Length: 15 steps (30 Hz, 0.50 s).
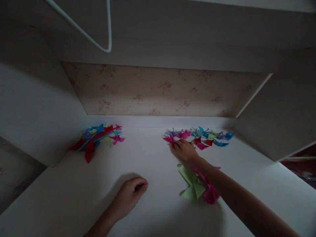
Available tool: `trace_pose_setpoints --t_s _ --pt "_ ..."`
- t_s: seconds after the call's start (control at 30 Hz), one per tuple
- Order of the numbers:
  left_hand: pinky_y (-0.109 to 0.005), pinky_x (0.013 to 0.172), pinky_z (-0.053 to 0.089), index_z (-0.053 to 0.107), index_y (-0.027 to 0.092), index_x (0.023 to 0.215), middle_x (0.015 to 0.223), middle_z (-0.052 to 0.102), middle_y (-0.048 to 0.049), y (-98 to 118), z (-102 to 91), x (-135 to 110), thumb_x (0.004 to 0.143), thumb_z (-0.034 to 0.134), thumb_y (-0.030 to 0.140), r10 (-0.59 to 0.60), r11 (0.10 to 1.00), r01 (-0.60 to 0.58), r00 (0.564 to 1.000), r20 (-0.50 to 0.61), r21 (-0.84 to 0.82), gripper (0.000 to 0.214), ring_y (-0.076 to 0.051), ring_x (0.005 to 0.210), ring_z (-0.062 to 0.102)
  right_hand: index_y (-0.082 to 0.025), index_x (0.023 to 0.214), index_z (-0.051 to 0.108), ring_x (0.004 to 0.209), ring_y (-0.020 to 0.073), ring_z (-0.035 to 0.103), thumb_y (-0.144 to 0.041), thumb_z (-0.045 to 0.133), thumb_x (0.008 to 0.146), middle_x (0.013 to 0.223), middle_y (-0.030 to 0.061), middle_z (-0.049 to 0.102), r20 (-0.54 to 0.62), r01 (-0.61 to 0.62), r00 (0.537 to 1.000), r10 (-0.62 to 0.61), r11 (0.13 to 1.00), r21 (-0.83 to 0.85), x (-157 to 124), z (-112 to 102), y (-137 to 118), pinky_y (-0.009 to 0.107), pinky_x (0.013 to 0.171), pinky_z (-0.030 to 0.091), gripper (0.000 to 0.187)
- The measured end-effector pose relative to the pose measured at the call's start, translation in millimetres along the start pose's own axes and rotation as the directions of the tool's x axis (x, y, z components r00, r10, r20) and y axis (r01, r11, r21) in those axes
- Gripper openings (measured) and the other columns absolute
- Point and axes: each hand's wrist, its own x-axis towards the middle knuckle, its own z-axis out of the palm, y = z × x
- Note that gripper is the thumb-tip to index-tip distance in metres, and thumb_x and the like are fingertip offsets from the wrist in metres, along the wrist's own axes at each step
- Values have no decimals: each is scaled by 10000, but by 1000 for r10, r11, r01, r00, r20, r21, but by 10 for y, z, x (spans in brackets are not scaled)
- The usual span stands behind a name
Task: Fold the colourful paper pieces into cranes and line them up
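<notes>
My right hand [185,149] reaches forward to a row of small folded paper figures [204,135] in pink, red, blue and purple at the back right of the white surface. Its fingers are curled and press on a pink and red figure [171,140] at the row's left end. Under my right forearm lie a green folded paper [191,184] and a pink folded paper [211,192]. My left hand [130,196] rests on the white surface in front, fingers curled into a loose fist, with nothing visible in it.
A second heap of folded paper figures [97,140] in red, blue, pink and green lies at the back left. A flowered back panel [160,90] and side walls enclose the white surface [153,158]. A white hanger [98,29] hangs above at upper left.
</notes>
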Motion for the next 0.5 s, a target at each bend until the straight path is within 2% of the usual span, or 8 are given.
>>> trace_pose_setpoints --t_s 0.23,0.33,0.43,0.5 --pt "-209 576 396 643 168 847 736 606 -10 36 -23 -16 856 466 405 3 1000 -3 1000 0 26 296 -121 609 515 -213 1013 643 956 252 589 -407 312 952 1046 117 639 -35 -78 996 79 997 13 22 16 -225 401 852 382 388" --pt "-212 584 400 645 169 845 747 613 -13 39 -22 -20 857 461 411 15 999 -14 1000 -6 30 304 -123 614 521 -217 998 647 948 247 587 -413 332 944 1046 109 640 -70 -72 995 74 997 27 26 -17 -248 377 833 401 375" --pt "-213 586 398 644 170 838 747 617 -13 33 -18 -21 857 459 403 14 999 -13 1000 -14 39 298 -124 619 524 -236 1060 628 1009 223 561 -398 311 957 1093 84 633 -131 -43 990 48 998 44 19 -83 -123 333 865 402 370" --pt "-213 583 395 646 171 832 745 620 -13 29 -17 -19 854 460 399 14 999 -13 1000 -15 45 295 -127 621 526 -228 1113 602 1051 209 542 -375 277 969 1128 75 622 -178 -36 983 44 998 49 4 -127 74 320 908 390 385"
